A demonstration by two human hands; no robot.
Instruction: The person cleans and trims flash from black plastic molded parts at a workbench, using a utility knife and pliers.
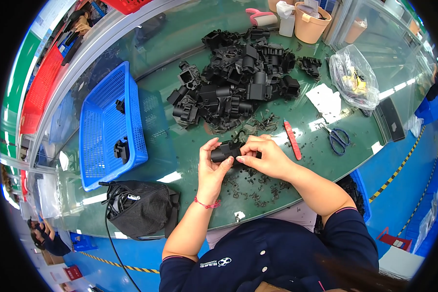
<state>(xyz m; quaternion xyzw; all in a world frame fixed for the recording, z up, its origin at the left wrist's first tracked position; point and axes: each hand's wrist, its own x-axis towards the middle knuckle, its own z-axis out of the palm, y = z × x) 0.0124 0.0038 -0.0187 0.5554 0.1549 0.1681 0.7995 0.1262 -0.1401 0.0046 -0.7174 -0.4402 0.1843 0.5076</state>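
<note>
Both hands hold one black plastic molded part (224, 152) above the near middle of the green table (160, 146). My left hand (210, 163) grips its rounded left end between thumb and fingers. On its right side, my right hand (263, 155) has thumb and fingers closed around the part, hiding some of it. Beyond them lies a big heap of similar black parts (238, 92). Small black scraps (258, 190) are scattered under and in front of my hands. To the right of my right hand rests a red-handled slim tool (292, 140).
A blue basket (135, 117) with a few black parts stands left. Near it sits a black mesh bag (141, 209) with a cable. Scissors (338, 140), a white sheet (324, 102), a clear bag (354, 78) and a dark flat object (391, 119) lie right. A peach bucket (310, 27) stands far back.
</note>
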